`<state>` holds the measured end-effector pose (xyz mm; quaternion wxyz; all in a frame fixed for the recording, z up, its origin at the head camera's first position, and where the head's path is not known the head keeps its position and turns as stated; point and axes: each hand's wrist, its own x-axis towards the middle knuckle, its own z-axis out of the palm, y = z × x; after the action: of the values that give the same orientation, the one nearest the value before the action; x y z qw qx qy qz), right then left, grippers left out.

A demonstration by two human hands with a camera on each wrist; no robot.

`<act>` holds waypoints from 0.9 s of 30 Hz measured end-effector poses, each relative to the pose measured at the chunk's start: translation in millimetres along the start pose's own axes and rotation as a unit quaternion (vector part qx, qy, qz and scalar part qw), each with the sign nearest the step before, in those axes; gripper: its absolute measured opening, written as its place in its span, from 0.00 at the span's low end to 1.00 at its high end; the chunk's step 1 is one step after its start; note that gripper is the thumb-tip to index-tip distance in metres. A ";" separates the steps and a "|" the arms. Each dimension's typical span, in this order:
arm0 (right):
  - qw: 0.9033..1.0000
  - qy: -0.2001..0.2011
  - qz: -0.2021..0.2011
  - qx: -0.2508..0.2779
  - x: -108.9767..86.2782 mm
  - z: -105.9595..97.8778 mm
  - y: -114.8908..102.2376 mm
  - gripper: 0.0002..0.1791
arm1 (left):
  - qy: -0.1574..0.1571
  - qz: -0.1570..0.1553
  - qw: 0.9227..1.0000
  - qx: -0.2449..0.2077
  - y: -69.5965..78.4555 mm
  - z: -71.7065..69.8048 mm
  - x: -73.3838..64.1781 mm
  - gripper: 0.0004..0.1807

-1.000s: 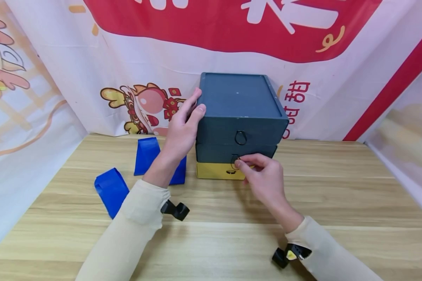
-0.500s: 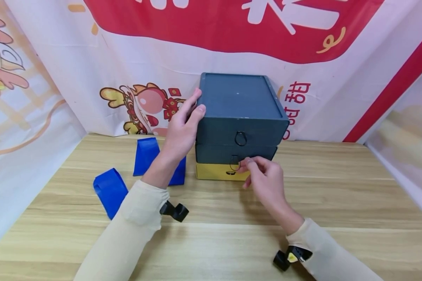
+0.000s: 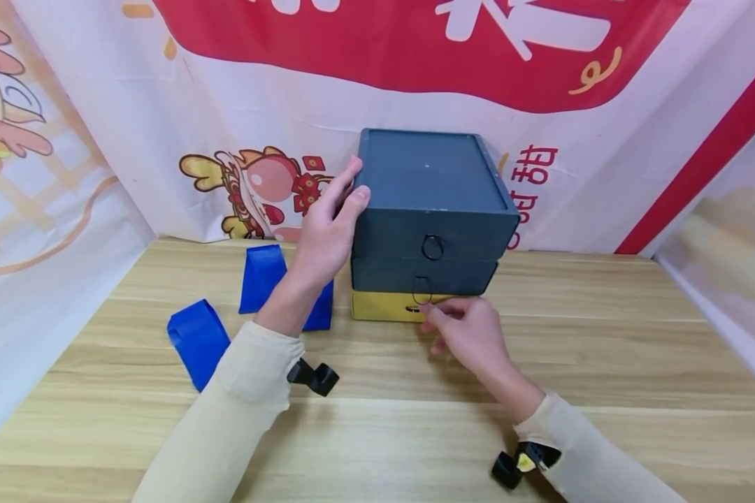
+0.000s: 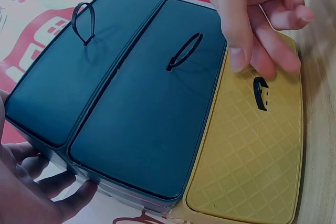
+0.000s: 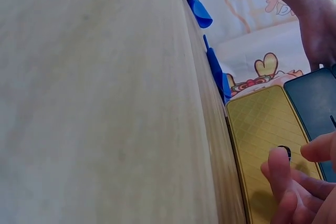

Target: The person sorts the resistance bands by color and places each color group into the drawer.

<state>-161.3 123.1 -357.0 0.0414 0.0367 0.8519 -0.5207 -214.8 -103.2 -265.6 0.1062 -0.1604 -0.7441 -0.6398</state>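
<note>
Two dark blue-green drawers, the upper drawer (image 3: 384, 234) and the middle drawer (image 3: 384, 276), are stacked over a yellow drawer (image 3: 380, 306). Each front has a black loop pull; the yellow one's pull (image 4: 259, 94) is small. My left hand (image 3: 327, 230) rests against the stack's left side, thumb near the top front corner and fingers extended along the side. Beside the yellow front, my right hand (image 3: 468, 332) has its thumb and index finger close to the small pull. In the left wrist view these fingers stand apart from that pull, holding nothing.
Two blue folded pieces lie left of the stack: a nearer blue piece (image 3: 198, 342) and a farther blue piece (image 3: 263, 276), partly hidden by my left arm. A printed cloth (image 3: 277, 105) hangs behind the wooden table (image 3: 604, 335).
My right hand has let go of the middle drawer's loop pull and moved down to the yellow drawer's pull. The left hand stays on the stack.
</note>
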 end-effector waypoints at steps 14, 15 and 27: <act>1.000 -0.006 0.014 -0.024 6.0 11.2 -0.8 0.12 | 0.002 -0.004 1.000 0.005 -0.6 -1.6 -0.8 0.31; 1.000 -0.007 0.012 -0.019 6.3 11.3 -0.2 0.12 | 0.002 -0.005 1.000 0.005 -0.7 -1.6 -0.7 0.31; 0.999 -0.005 0.029 0.037 8.0 12.0 3.9 0.09 | 0.000 -0.003 1.000 -0.002 1.4 0.1 0.1 0.31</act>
<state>-168.5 114.3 -366.8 0.0592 0.0609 0.8303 -0.5508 -214.4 -103.0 -264.3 0.1046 -0.1582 -0.7433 -0.6415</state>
